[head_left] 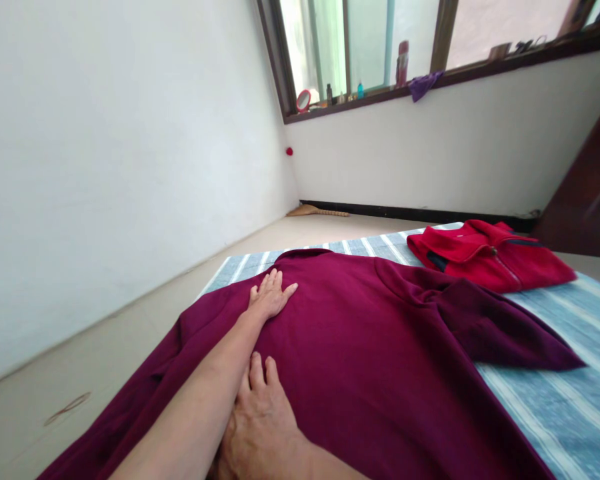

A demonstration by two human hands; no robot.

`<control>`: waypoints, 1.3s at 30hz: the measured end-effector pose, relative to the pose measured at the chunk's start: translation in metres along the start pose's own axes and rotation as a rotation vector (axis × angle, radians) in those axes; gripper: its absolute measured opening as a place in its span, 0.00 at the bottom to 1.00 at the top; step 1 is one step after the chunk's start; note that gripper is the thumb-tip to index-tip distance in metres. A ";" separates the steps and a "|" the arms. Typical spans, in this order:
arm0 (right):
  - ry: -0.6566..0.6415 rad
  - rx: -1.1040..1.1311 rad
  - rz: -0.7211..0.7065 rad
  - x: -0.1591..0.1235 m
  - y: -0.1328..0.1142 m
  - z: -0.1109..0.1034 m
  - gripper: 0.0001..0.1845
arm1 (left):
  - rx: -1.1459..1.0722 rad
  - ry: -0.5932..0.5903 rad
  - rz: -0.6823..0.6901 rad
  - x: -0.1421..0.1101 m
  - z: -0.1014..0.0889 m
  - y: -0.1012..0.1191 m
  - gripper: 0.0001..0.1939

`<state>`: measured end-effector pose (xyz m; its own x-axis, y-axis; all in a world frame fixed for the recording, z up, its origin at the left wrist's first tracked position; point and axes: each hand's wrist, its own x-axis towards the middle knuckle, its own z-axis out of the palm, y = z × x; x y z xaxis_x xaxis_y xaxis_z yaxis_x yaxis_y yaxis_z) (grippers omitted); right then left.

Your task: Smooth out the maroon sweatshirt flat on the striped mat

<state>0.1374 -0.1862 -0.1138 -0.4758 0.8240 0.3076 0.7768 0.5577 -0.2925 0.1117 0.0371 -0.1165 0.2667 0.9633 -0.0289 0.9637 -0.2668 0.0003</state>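
A maroon long-sleeved top [360,347] lies spread out, its plain side up and its collar at the far end. My left hand [271,295] rests flat on it near the collar, fingers spread and thumb pointing right. Closer to me, my right hand [263,413] presses palm down on the same cloth, beside my left forearm, which hides part of it. Its visible fingers are stretched out and hold nothing. The right sleeve is bent outward; the left one runs down over the near left edge.
Under the top is a blue and white striped sheet [555,400]. A folded red zip jacket [495,257] lies at the far right. Beyond are a straw broom [317,211] on the floor and a windowsill with a bottle [403,65], a mirror [303,101] and purple cloth [424,86].
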 end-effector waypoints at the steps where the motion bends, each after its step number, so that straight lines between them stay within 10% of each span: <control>1: 0.000 -0.005 -0.003 0.000 0.000 0.001 0.44 | 0.002 -0.003 -0.006 0.000 0.000 0.000 0.40; 15: -0.126 0.069 0.010 0.002 -0.002 -0.013 0.48 | 0.067 0.342 0.037 -0.019 -0.003 0.008 0.34; 39: -0.170 0.034 0.006 0.001 -0.001 -0.015 0.48 | 0.001 -0.005 -0.007 -0.006 -0.004 0.001 0.37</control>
<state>0.1419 -0.1871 -0.0997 -0.5360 0.8309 0.1493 0.7668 0.5532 -0.3256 0.1113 0.0310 -0.1122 0.2597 0.9651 -0.0344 0.9656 -0.2599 -0.0005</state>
